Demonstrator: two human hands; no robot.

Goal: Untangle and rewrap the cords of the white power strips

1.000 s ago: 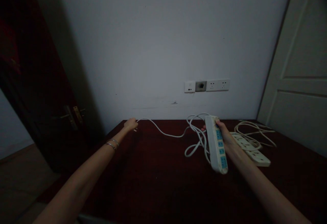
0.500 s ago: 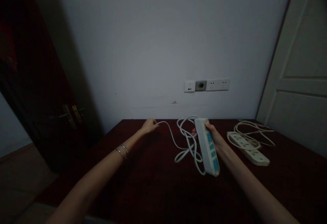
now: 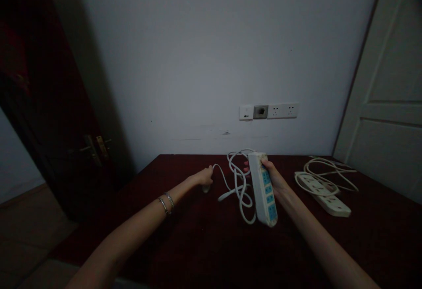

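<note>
My right hand (image 3: 273, 176) is closed round a white power strip (image 3: 263, 189) with blue sockets, held upright and tilted above the dark red table (image 3: 184, 236). Its white cord (image 3: 238, 183) hangs in loops to the left of the strip. My left hand (image 3: 203, 177), with two thin bangles on the wrist, is closed on the far end of that cord, where a white plug shows just below the fingers, low over the table.
A second white power strip (image 3: 325, 194) with its coiled cord (image 3: 332, 170) lies on the table at the right. Wall sockets (image 3: 267, 111) sit on the grey wall behind. A dark door (image 3: 49, 104) stands at the left, a pale door (image 3: 389, 104) at the right.
My left hand has drawn the cord's end rightward and nearer to me, slackening the cord into loops. My right hand has carried the power strip to the left.
</note>
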